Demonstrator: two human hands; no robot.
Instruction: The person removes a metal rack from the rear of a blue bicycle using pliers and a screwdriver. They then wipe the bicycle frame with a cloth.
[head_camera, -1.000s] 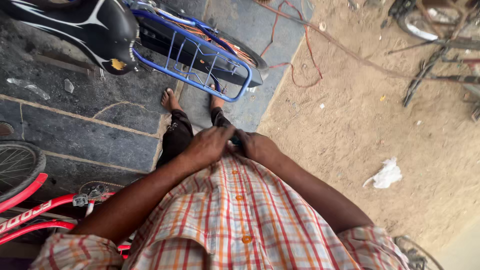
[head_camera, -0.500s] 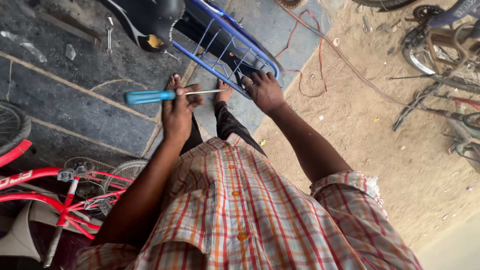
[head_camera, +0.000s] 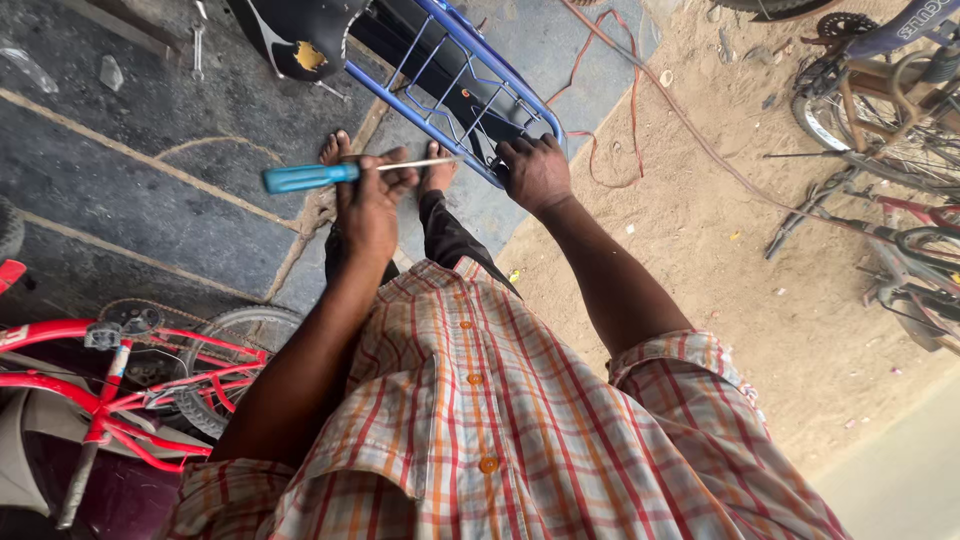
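Ideally, left hand (head_camera: 368, 205) clamping the blue-handled screwdriver (head_camera: 350, 173) is aiming squarely while right hand (head_camera: 535, 172) is gripping the blue rear carrier rack (head_camera: 440, 95) steady at upper centre.

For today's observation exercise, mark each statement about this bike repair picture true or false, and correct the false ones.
1. The left hand holds a screwdriver with a blue handle. True.
2. The right hand rests on a blue rack. True.
3. The screwdriver's handle points to the right of the picture. False: the handle points left, and the metal shaft points right, toward the right hand.
4. A green bike lies at the lower left. False: the bike there is red.
5. The person wears boots. False: the feet are bare.
6. The person wears a checked shirt. True.
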